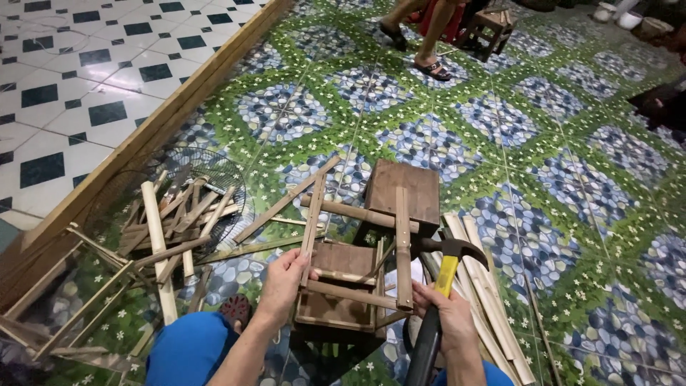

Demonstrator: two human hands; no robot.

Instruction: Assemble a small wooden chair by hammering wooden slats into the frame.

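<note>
Both hands are busy: right hand (446, 314) wraps the hammer (446, 268), left hand (286, 275) grips the half-built bamboo frame (357, 286), loose sticks (486, 286) waiting beside.

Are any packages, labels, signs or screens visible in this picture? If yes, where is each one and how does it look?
None are visible: no package, label, sign or screen.
The yellow-necked hammer in the right hand shows no label.
The left hand holds a bare bamboo frame, unmarked.
</note>
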